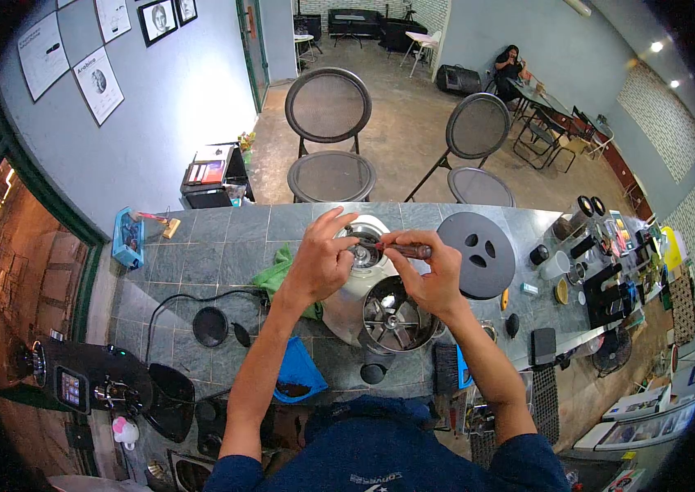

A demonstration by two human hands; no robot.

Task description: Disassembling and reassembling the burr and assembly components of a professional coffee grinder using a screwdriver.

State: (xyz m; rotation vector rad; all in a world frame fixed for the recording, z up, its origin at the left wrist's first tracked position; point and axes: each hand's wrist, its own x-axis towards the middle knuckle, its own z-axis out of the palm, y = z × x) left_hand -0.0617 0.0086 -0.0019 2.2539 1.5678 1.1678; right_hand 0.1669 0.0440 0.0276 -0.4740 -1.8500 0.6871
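A cream-coloured machine (pixel 346 305) stands on the tiled counter, its round top opening (pixel 362 257) showing metal parts inside. My right hand (pixel 436 283) is closed round the brown handle of a screwdriver (pixel 410 249), held nearly level over that opening with its shaft pointing left. From the left, my left hand (pixel 319 261) reaches to the shaft's tip. Its thumb and forefinger are pinched there, the other fingers stretched out; what they pinch is too small to make out. Just nearer to me sits a round steel bowl (pixel 399 316) with spoke-like vanes.
A black disc (pixel 476 266) with three oval holes lies at the right. Left are a green cloth (pixel 279 275), a black cable (pixel 168 302) and a blue dustpan (pixel 300 371) with dark grounds. A brush (pixel 447 367) lies near me. Cups and jars crowd the right side; chairs stand beyond.
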